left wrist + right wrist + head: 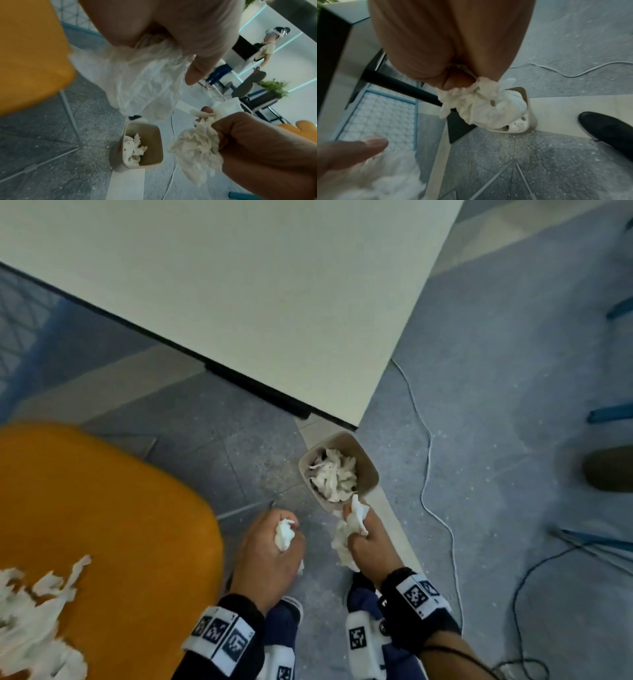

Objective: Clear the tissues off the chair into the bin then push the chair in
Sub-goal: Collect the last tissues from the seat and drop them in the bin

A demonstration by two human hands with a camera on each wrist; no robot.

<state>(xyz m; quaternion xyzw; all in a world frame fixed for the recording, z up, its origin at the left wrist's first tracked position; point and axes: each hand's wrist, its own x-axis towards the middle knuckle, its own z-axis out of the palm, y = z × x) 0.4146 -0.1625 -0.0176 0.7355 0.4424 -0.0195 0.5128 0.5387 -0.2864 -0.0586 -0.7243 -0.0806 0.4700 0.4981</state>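
Note:
My left hand (274, 537) grips a crumpled white tissue (284, 535) over the floor, between the orange chair seat (102, 508) and the beige bin (372, 474). My right hand (363, 537) grips a larger wad of tissues (354, 518) right at the bin's near rim. The bin stands on the floor by the table corner, and white tissues fill much of it. More loose tissues (34, 618) lie on the chair seat at the lower left. The left wrist view shows the left hand's tissue (142, 81) hanging above the bin (154, 142). In the right wrist view, the wad (488, 108) hangs over the bin (531, 116).
A white table (239, 285) fills the top, with a black foot (260, 386) under its edge. A white cable (428, 457) and a blue cable (520, 594) trail across the grey floor on the right, near blue chair legs (609, 414). My shoes (286, 609) are below the hands.

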